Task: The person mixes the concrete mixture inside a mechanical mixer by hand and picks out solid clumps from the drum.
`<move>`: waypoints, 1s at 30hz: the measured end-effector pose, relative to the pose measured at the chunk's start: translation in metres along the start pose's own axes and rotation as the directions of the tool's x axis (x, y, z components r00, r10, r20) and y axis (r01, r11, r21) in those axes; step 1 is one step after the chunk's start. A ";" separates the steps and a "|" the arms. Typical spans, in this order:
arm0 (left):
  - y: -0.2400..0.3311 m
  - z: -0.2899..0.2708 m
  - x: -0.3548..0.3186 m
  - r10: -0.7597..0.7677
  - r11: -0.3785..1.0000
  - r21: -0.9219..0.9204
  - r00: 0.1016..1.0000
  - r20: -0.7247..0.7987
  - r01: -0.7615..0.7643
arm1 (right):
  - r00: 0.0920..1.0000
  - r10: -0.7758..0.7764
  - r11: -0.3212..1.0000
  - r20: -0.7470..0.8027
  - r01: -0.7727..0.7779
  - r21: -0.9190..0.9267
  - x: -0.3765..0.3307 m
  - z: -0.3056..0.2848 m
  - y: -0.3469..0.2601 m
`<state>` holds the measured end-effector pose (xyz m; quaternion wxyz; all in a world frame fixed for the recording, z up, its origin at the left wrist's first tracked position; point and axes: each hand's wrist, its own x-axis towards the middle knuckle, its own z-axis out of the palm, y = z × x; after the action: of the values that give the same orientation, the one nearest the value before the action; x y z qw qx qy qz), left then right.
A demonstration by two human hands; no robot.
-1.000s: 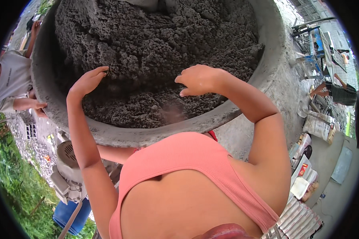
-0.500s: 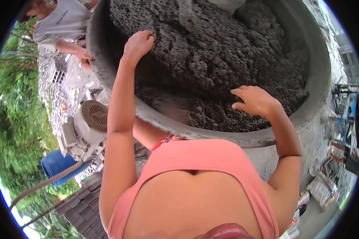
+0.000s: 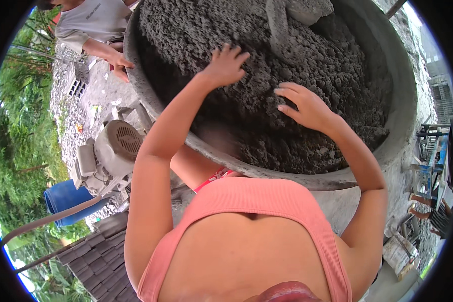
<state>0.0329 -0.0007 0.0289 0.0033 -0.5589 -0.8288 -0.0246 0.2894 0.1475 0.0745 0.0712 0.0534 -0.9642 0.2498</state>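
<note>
Seemingly part-mixed, lumpy cement (image 3: 265, 74) sits in a tub (image 3: 400, 93), left hand (image 3: 225, 68) at twelve o'clock, right hand (image 3: 308, 106) at two, both open.

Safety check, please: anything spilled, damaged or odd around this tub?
No obvious spill or damage. Oddly, the left hand and right hand are ungloved over the mixing tub, which holds grey mix and a mixing arm.

Daylight falls on an outdoor yard. Green trees (image 3: 17, 131) line the left side, next to pale gravel (image 3: 60, 113). A blue barrel (image 3: 65, 199) sits near rows of dark blocks (image 3: 99, 259); a grey wall (image 3: 439, 73) rises at far right.
</note>
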 end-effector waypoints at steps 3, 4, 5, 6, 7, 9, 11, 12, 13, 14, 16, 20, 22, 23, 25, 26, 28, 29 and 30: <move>0.025 -0.003 -0.006 0.081 0.997 0.000 0.988 0.131 -0.081 | 0.999 -0.011 1.000 -0.052 0.011 0.010 0.039 0.013 0.026; 0.034 -0.020 -0.011 0.164 0.982 -0.128 0.968 0.191 -0.141 | 0.995 0.016 0.999 -0.097 -0.013 0.034 0.053 0.018 0.035; 0.039 -0.033 -0.014 0.250 0.948 -0.257 0.939 0.234 -0.189 | 0.995 0.005 1.000 -0.100 -0.003 0.020 0.067 0.023 0.045; 0.038 -0.037 -0.016 0.239 0.951 -0.249 0.946 0.218 -0.183 | 0.992 0.106 0.994 -0.069 -0.105 0.009 0.081 0.031 0.054; 0.038 -0.040 -0.014 0.334 0.862 -0.436 0.936 0.111 -0.256 | 0.975 0.217 0.976 -0.044 -0.218 -0.006 0.092 0.040 0.067; 0.044 -0.055 -0.021 0.382 0.744 -0.493 0.892 -0.241 -0.452 | 0.950 0.302 0.953 0.084 -0.301 -0.021 0.101 0.051 0.094; 0.039 -0.082 -0.028 0.315 0.710 -0.486 0.847 -0.428 -0.510 | 0.951 0.273 0.962 0.142 -0.267 -0.061 0.100 0.040 0.096; 0.036 -0.096 -0.033 0.242 0.672 -0.472 0.771 -0.588 -0.571 | 0.913 0.366 0.930 0.180 -0.352 -0.107 0.096 0.029 0.097; 0.029 -0.114 -0.041 0.186 0.692 -0.434 0.723 -0.666 -0.577 | 0.860 0.464 0.885 0.212 -0.439 -0.154 0.088 0.019 0.092; 0.019 -0.127 -0.050 0.136 0.707 -0.399 0.666 -0.734 -0.584 | 0.857 0.470 0.882 0.214 -0.446 -0.152 0.077 0.012 0.086; -0.008 -0.132 -0.057 -0.049 0.725 -0.414 0.558 -0.828 -0.551 | 0.871 0.473 0.881 0.134 -0.471 -0.051 0.046 -0.006 0.076; -0.052 -0.118 -0.059 -0.285 0.645 -0.532 0.474 -0.833 -0.548 | 0.756 0.541 0.834 0.367 -0.540 -0.117 -0.013 -0.041 0.079; -0.056 -0.120 -0.061 -0.384 0.598 -0.589 0.450 -0.806 -0.544 | 0.809 0.548 0.829 0.212 -0.558 -0.014 -0.053 -0.056 0.077; -0.073 -0.120 -0.063 -0.283 0.584 -0.527 0.454 -0.845 -0.617 | 0.832 0.547 0.832 0.091 -0.553 0.050 -0.076 -0.065 0.079; -0.071 -0.132 -0.074 -0.301 0.616 -0.505 0.411 -0.860 -0.605 | 0.781 0.598 0.799 -0.179 -0.600 0.052 -0.105 -0.090 0.084; -0.057 -0.134 -0.072 -0.412 0.638 -0.558 0.377 -0.829 -0.530 | 0.710 0.629 0.761 -0.317 -0.645 0.065 -0.124 -0.103 0.089; -0.057 -0.132 -0.066 -0.427 0.580 -0.572 0.382 -0.820 -0.579 | 0.626 0.619 0.613 -0.474 -0.762 -0.207 -0.169 -0.120 0.095; -0.058 -0.132 -0.064 -0.438 0.551 -0.573 0.374 -0.818 -0.608 | 0.586 0.538 0.404 -0.606 -0.810 -0.425 -0.185 -0.125 0.095; -0.055 -0.131 -0.061 -0.436 0.541 -0.577 0.382 -0.815 -0.612 | 0.537 0.708 0.192 -0.458 -0.771 -0.607 -0.203 -0.126 0.093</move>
<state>0.0022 -0.0833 0.1556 0.1963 -0.4228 -0.5162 -0.7185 0.4898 0.3037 0.1064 -0.0060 -0.4602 -0.8707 -0.1734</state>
